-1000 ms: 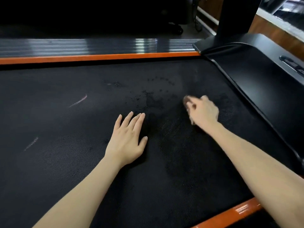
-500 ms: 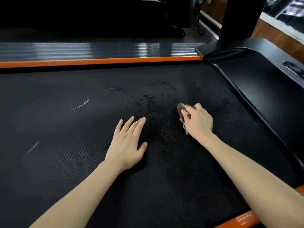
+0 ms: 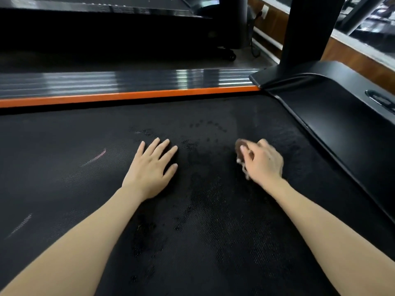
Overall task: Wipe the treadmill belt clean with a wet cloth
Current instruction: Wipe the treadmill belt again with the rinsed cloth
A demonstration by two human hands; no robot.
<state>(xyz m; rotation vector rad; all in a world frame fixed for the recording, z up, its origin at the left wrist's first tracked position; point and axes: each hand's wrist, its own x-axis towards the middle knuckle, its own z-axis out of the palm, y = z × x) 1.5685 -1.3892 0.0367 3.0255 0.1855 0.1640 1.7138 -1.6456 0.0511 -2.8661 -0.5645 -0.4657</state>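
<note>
The treadmill belt (image 3: 64, 189) looks only partly wiped: dark damp patches lie around and between the hands, while the left stretch appears dry with pale streaks on it, so most of it seems left to do. An orange side rail (image 3: 128, 95) borders it, with another machine and floor beyond. The left hand (image 3: 152, 170) rests flat and released; the right hand (image 3: 261, 163) is clenched around the brown cloth (image 3: 239, 146), pressed on the belt

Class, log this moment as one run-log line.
left hand: flat on belt | right hand: gripping cloth, wiping
</note>
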